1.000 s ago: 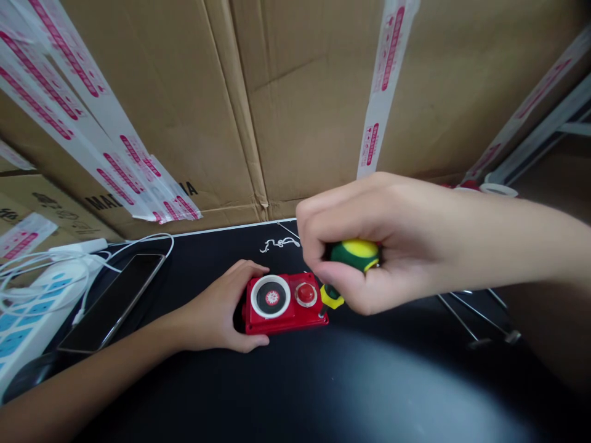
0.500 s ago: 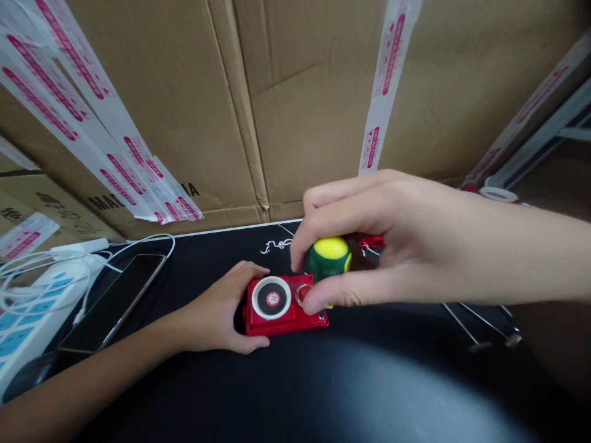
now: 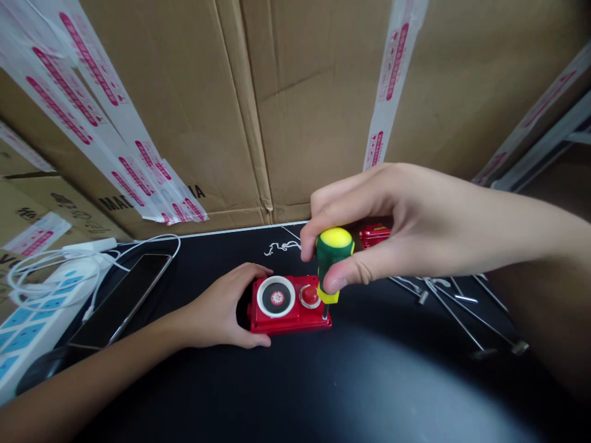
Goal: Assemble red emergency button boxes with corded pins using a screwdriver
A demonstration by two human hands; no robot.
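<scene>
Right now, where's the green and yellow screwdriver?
In the head view, the screwdriver is just right of centre, in the right hand, nearly upright, its tip at the near right corner of the red box.

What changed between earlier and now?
The right hand loosened from a fist into a thumb-and-finger hold on the screwdriver, whose handle swung leftward, nearly upright. Its tip stays at one corner of the red device; the left hand still holds it.

From the head (near), facing forward, down.
</scene>
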